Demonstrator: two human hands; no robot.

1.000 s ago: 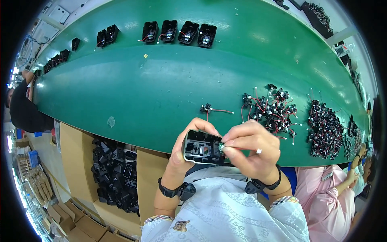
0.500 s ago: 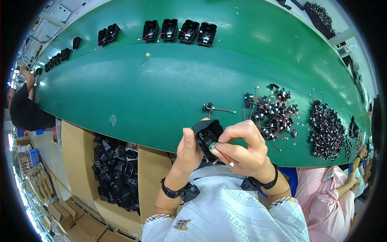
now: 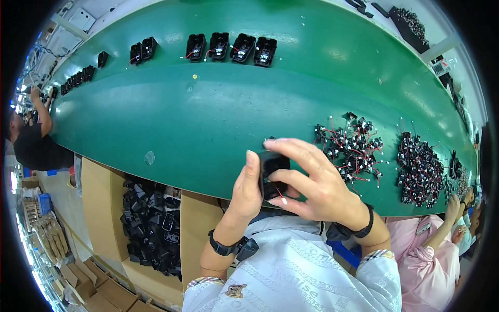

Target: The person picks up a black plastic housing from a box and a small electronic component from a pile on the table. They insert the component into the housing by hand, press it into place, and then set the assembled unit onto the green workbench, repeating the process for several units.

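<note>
My left hand [image 3: 246, 187] holds a black plastic housing [image 3: 275, 165] by its left side, the thumb standing upright along the edge. My right hand [image 3: 322, 184] is bent over the housing from the right, with its index finger across the top, another finger reaching inside and the thumb at the lower edge. A short red wire [image 3: 281, 194] with a white connector sticks out near that thumb. What the right fingertips press inside is hidden. A small black part [image 3: 268, 140] on the table shows just past the right index finger, mostly covered.
Loose black wired parts [image 3: 356, 148] and a denser pile [image 3: 418, 171] lie right on the green table [image 3: 156, 114]. Several wired housings [image 3: 243, 48] stand along the back. A cardboard box [image 3: 104, 208] of black housings [image 3: 148, 229] is below left. People sit at both sides.
My right hand has gone from pinching a small part with a red wire at the housing's opening to spreading over the housing, fingers inside. The housing has turned more upright.
</note>
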